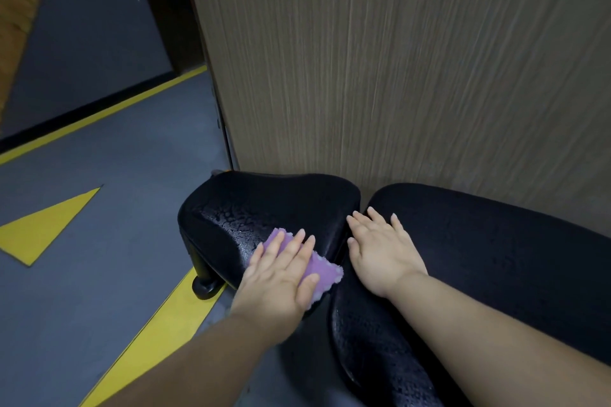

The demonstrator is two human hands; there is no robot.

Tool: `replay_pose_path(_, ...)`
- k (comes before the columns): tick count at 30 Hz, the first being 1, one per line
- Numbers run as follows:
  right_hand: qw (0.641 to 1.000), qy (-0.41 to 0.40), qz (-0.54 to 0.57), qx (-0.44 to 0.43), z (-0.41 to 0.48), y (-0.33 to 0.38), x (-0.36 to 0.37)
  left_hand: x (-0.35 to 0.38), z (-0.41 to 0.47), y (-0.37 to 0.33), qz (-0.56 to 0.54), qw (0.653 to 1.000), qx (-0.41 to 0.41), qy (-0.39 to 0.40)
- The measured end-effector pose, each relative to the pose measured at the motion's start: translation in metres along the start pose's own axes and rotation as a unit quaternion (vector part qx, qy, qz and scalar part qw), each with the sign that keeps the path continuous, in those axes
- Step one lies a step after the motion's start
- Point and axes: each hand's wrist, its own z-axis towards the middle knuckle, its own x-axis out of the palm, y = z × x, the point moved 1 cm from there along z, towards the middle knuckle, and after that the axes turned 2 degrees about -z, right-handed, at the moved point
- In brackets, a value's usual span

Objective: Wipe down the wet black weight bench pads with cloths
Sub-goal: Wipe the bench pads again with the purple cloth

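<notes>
A black seat pad (pixel 251 208) beaded with water droplets sits low in the middle. A longer black back pad (pixel 496 258) stretches off to the right, also wet. My left hand (pixel 281 277) presses flat, fingers straight, on a purple cloth (pixel 320 269) lying on the near right part of the seat pad. My right hand (pixel 383 251) rests flat with spread fingers on the near end of the back pad, beside the gap between the two pads. It holds nothing.
A wood-grain panel (pixel 396 59) stands right behind both pads. Grey floor (pixel 99 291) with yellow lines and a yellow triangle (pixel 46 228) lies to the left. A black bench foot (pixel 205 287) pokes out under the seat pad.
</notes>
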Motion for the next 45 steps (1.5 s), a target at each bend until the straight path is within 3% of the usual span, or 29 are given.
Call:
replay_pose_path(7, 1.000, -0.002, 0.008, 0.001, 0.002, -0.001, -0.001, -0.010, 0.052, -0.010, 0.046, 0.992, -0.043, 0.107)
replay_pose_path(35, 1.000, 0.008, 0.019, 0.020, 0.010, -0.003, 0.004, -0.003, 0.216, -0.035, 0.051, 0.984, -0.060, 0.161)
replay_pose_path(45, 0.999, -0.002, 0.028, 0.041, 0.007, -0.001, 0.002, -0.006, 0.188, -0.032, 0.037, 0.987, -0.030, 0.153)
